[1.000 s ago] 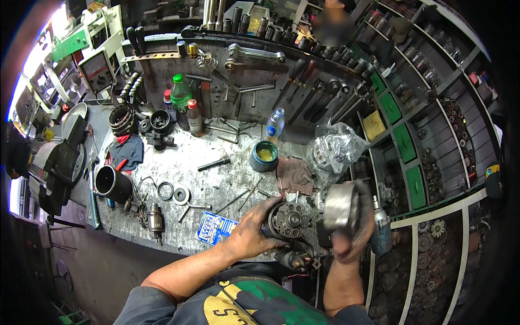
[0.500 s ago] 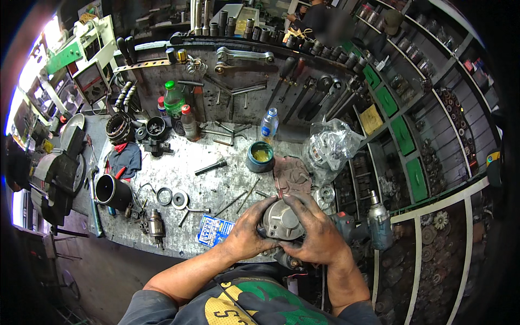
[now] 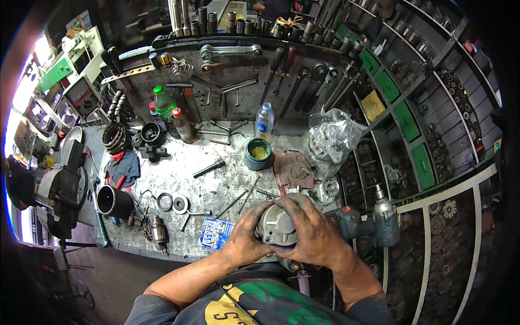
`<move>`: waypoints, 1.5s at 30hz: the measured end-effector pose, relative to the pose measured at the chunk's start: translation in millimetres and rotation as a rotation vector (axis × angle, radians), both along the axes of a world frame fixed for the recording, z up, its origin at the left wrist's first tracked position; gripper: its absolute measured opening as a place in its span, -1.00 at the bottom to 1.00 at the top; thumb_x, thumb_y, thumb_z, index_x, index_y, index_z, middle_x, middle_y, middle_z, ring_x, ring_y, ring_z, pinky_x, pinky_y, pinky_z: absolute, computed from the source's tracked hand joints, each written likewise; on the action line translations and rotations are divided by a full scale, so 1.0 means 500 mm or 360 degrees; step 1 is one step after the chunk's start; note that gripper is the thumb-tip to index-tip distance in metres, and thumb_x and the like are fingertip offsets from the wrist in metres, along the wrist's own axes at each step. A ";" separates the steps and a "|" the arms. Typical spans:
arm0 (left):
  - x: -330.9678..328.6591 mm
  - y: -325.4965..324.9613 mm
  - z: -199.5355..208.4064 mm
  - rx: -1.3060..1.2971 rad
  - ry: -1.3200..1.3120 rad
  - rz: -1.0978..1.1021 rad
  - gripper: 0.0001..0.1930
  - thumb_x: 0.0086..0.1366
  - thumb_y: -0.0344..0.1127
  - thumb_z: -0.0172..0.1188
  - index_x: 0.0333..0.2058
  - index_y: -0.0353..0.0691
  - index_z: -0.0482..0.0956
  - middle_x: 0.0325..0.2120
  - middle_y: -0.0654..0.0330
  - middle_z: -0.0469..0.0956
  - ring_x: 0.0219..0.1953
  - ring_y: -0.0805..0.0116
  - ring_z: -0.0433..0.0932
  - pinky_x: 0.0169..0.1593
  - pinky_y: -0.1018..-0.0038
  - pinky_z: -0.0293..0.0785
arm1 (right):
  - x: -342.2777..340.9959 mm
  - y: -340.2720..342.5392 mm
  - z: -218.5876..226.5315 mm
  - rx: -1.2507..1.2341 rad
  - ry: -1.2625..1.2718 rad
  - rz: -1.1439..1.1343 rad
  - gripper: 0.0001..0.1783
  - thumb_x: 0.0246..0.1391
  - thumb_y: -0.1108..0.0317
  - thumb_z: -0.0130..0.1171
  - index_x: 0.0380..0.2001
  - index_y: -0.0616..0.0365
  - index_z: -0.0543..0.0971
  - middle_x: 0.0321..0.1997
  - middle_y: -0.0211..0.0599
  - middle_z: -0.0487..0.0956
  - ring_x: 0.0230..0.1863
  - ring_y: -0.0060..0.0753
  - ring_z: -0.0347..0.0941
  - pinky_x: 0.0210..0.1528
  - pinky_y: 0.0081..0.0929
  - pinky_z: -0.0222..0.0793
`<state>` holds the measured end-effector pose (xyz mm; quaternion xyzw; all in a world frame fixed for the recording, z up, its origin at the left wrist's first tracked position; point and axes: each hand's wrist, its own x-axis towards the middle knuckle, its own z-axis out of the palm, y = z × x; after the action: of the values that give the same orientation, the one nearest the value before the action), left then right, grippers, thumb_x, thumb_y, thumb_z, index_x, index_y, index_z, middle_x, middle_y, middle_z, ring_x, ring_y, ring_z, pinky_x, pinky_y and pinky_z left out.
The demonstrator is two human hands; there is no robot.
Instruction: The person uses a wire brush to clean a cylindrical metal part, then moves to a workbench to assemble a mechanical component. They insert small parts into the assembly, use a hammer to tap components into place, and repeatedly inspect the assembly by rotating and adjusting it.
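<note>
Both hands grip a round grey metal housing [image 3: 277, 226] at the near edge of the desk [image 3: 227, 179], just in front of the person's chest. The left hand [image 3: 245, 238] wraps its fingers around the housing's left side, closed on it. The right hand [image 3: 311, 230] lies over the top and right side, fingers curled down on the casing, also closed on it. Both hands are dark with grease. Just right of the right hand lies a cordless impact wrench [image 3: 374, 222], its body touching or nearly touching the wrist; which, I cannot tell. Left of the left hand lies a blue packet [image 3: 215, 233] flat on the desk. Farther back stand a green tin [image 3: 259, 154] of grease, a brown rag [image 3: 295, 168] beside it, and a clear bag [image 3: 331, 138] with a metal part inside. A water bottle [image 3: 265, 122] stands upright near the tool wall. On the left are a black cup [image 3: 114, 201], two rings [image 3: 173, 203] and a green bottle [image 3: 162, 103]. Wrenches [image 3: 230, 52] hang on the wall above.
</note>
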<state>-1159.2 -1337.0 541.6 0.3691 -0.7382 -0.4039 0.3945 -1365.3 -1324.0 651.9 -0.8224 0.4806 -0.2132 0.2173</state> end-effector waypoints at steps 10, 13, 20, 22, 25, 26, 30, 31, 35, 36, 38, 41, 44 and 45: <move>-0.004 0.007 -0.015 0.0123 0.0017 0.0070 0.11 -0.09 -0.22 0.82 0.42 -0.27 0.38 0.29 -0.12 0.57 0.33 -0.07 0.60 0.41 0.11 0.52 | -0.031 -0.061 0.241 0.0394 -0.2158 0.0734 -0.66 0.53 0.01 0.14 -0.05 0.08 0.50 -0.33 -0.36 0.48 -0.34 -0.48 0.40 -0.26 -0.40 0.40; -0.005 0.011 -0.027 0.0382 0.0062 0.0054 0.14 -0.11 -0.25 0.84 0.43 -0.35 0.36 0.25 -0.10 0.61 0.28 0.04 0.63 0.40 0.17 0.54 | 0.031 -0.143 0.200 0.0353 -0.1821 0.0573 -0.66 0.56 0.02 0.12 -0.05 0.10 0.56 -0.34 -0.35 0.51 -0.34 -0.46 0.42 -0.24 -0.39 0.38; -0.013 0.023 -0.054 0.0501 0.0589 -0.0032 0.12 -0.05 -0.31 0.85 0.41 -0.40 0.31 0.24 0.01 0.62 0.29 0.18 0.62 0.40 0.23 0.56 | -0.172 0.008 0.113 0.0045 -0.2424 0.0072 -0.60 0.63 0.00 -0.01 -0.22 0.03 0.56 -0.57 -0.60 0.33 -0.61 -0.70 0.21 -0.56 -0.59 0.10; -0.005 0.024 -0.058 0.0426 0.0478 -0.0036 0.04 0.04 -0.21 0.82 0.37 -0.42 0.33 0.18 0.01 0.66 0.23 0.17 0.66 0.36 0.24 0.58 | -0.195 0.059 0.048 0.0038 -0.2382 0.0043 -0.64 0.61 0.03 0.03 -0.22 0.04 0.55 -0.57 -0.60 0.33 -0.61 -0.72 0.19 -0.55 -0.61 0.09; 0.012 0.025 -0.057 0.0451 0.0340 0.0057 -0.03 0.07 -0.27 0.81 0.35 -0.42 0.38 0.18 0.02 0.66 0.22 0.16 0.65 0.38 0.21 0.55 | -0.215 0.143 -0.079 0.0141 -0.1874 -0.0419 -0.76 0.50 0.15 0.19 -0.15 0.10 0.60 -0.38 -0.54 0.49 -0.35 -0.64 0.37 -0.25 -0.51 0.33; 0.016 0.027 -0.055 0.0437 0.0305 0.0102 -0.02 0.07 -0.27 0.80 0.35 -0.41 0.38 0.18 0.02 0.65 0.23 0.16 0.65 0.39 0.20 0.54 | -0.218 0.166 -0.122 0.0260 -0.1769 -0.0473 -0.76 0.47 0.17 0.22 -0.13 0.12 0.62 -0.30 -0.52 0.56 -0.22 -0.57 0.46 -0.08 -0.43 0.44; 0.017 0.039 -0.042 0.0337 0.0311 0.0198 0.02 0.07 -0.17 0.79 0.39 -0.43 0.37 0.23 0.01 0.60 0.27 0.16 0.60 0.41 0.19 0.51 | -0.210 0.260 -0.234 0.0324 -0.1595 -0.0393 -0.72 0.32 0.24 0.38 -0.02 0.15 0.63 -0.29 -0.47 0.56 -0.23 -0.57 0.50 -0.11 -0.41 0.48; 0.014 0.042 -0.038 0.0340 0.0359 0.0256 0.05 0.06 -0.12 0.80 0.39 -0.44 0.37 0.23 0.01 0.59 0.27 0.16 0.60 0.40 0.19 0.51 | -0.210 0.276 -0.247 0.0304 -0.1466 -0.0378 -0.67 0.28 0.24 0.41 0.01 0.18 0.63 -0.27 -0.38 0.61 -0.21 -0.47 0.56 -0.08 -0.36 0.51; -0.005 0.048 -0.026 0.0240 0.0489 0.0327 0.10 0.02 -0.02 0.82 0.39 -0.45 0.38 0.21 0.03 0.61 0.23 0.17 0.62 0.37 0.19 0.54 | -0.192 0.310 -0.264 0.0074 -0.1100 -0.0306 -0.46 0.21 0.13 0.49 0.13 0.25 0.65 0.08 0.05 0.72 0.06 0.12 0.73 0.14 -0.13 0.65; -0.008 0.048 -0.024 0.0206 0.0457 0.0354 0.09 0.03 -0.02 0.82 0.39 -0.45 0.39 0.20 0.03 0.61 0.23 0.17 0.63 0.37 0.19 0.55 | -0.188 0.313 -0.265 0.0106 -0.0997 -0.0306 -0.43 0.20 0.10 0.50 0.14 0.26 0.66 0.14 0.09 0.71 0.10 0.17 0.72 0.16 -0.12 0.66; -0.011 0.046 -0.022 0.0235 0.0403 0.0350 0.01 0.07 -0.11 0.78 0.37 -0.45 0.42 0.19 0.03 0.63 0.21 0.17 0.64 0.35 0.20 0.57 | -0.185 0.312 -0.267 0.0213 -0.0933 -0.0221 -0.40 0.20 0.08 0.51 0.15 0.29 0.66 0.15 0.10 0.70 0.10 0.17 0.72 0.16 -0.12 0.66; -0.004 0.043 -0.027 0.0339 0.0327 0.0312 -0.09 0.12 -0.19 0.73 0.34 -0.45 0.45 0.16 0.04 0.65 0.18 0.18 0.66 0.34 0.21 0.58 | -0.186 0.304 -0.268 0.0261 -0.0917 -0.0158 -0.40 0.19 0.09 0.52 0.13 0.32 0.67 0.14 0.12 0.71 0.10 0.19 0.72 0.16 -0.11 0.66; 0.014 0.041 -0.039 0.0309 0.0260 0.0180 -0.16 0.17 -0.18 0.70 0.31 -0.46 0.47 0.15 0.04 0.67 0.17 0.20 0.66 0.35 0.22 0.55 | -0.186 0.295 -0.258 0.0190 -0.0932 -0.0182 -0.43 0.17 0.16 0.52 0.12 0.34 0.67 0.08 0.13 0.72 0.08 0.21 0.71 0.15 -0.10 0.65; 0.019 0.047 -0.046 0.0328 0.0217 0.0236 -0.15 0.20 -0.21 0.69 0.33 -0.46 0.44 0.16 0.04 0.67 0.18 0.20 0.65 0.37 0.23 0.51 | -0.185 0.291 -0.252 0.0117 -0.0922 -0.0201 -0.44 0.16 0.18 0.52 0.11 0.34 0.67 0.06 0.13 0.72 0.07 0.21 0.71 0.14 -0.09 0.65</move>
<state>-1149.6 -1313.5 518.4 0.4330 -0.6351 -0.4714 0.4324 -1457.6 -1178.4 525.8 -0.6873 0.4562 -0.4346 0.3615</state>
